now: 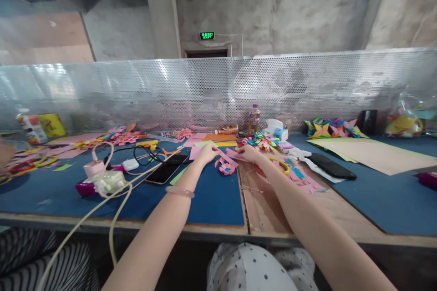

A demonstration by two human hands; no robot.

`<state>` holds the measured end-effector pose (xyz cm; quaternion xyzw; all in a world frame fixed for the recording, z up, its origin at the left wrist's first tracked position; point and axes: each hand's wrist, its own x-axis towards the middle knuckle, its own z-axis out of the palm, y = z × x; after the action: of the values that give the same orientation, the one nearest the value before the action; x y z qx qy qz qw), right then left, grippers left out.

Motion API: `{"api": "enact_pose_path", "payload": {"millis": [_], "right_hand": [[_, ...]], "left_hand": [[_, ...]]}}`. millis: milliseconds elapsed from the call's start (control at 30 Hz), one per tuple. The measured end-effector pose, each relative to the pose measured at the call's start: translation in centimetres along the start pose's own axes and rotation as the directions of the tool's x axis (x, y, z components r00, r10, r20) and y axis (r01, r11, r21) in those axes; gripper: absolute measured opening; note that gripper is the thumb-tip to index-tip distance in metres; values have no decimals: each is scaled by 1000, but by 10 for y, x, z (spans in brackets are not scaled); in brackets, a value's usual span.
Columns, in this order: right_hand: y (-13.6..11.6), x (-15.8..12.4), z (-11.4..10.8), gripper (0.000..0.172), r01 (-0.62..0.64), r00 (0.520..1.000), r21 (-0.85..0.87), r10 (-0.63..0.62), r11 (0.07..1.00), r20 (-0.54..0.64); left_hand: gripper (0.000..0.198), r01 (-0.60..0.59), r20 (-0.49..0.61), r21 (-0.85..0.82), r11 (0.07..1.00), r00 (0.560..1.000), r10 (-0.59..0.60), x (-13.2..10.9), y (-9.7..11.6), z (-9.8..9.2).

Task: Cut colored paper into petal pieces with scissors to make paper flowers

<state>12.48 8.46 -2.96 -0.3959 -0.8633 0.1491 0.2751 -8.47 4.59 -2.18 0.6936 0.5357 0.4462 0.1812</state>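
My left hand [207, 152], with a bangle on its wrist, has its fingers pressed together over a light green sheet [212, 143] and pink paper [195, 152]. Whatever is in its fingertips is too small to make out. To its right, my right hand [249, 153] is closed in a pinch on a pink paper strip [232, 153]. Between and just below the two hands lies a pink paper flower [227, 166] with curled petals. Beside my right hand are yellow-handled scissors [283, 166], partly hidden by my forearm, and pink paper scraps [305, 182].
A black phone [167, 169], cables and a power plug [111, 183] lie left; a black case [331, 166] and large paper sheets [382, 152] lie right. Paper flowers [264, 141] and a bottle [254, 119] stand before the perforated metal screen [205, 86]. Another person's hand [6, 152] shows far left.
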Motion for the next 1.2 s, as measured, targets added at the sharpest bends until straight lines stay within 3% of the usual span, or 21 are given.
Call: {"api": "enact_pose_path", "payload": {"millis": [133, 267, 567, 767, 1000, 1100, 1200], "right_hand": [[-9, 0, -7, 29, -115, 979, 203, 146, 972, -145], [-23, -2, -4, 34, -122, 986, 475, 163, 871, -46], [-19, 5, 13, 34, -142, 978, 501, 200, 854, -64], [-14, 4, 12, 30, -201, 972, 509, 235, 837, -4], [-25, 3, 12, 36, -296, 913, 695, 407, 656, 4], [-31, 3, 14, 37, -284, 918, 754, 396, 592, 34], [-33, 4, 19, 40, -260, 929, 763, 368, 591, 31]], "left_hand": [[8, 71, 40, -94, 993, 997, -67, -5, 11, -1], [9, 161, 95, -229, 960, 985, -143, -7, 19, 1], [9, 171, 86, -444, 879, 985, -148, -3, 15, 4], [13, 161, 47, -447, 880, 987, -157, -3, 18, 4], [41, 193, 104, -469, 862, 981, -163, -8, 32, 0], [36, 108, 127, -400, 910, 990, -62, -9, 32, 0], [28, 55, 80, -339, 939, 996, -29, -8, 28, 3]]}}
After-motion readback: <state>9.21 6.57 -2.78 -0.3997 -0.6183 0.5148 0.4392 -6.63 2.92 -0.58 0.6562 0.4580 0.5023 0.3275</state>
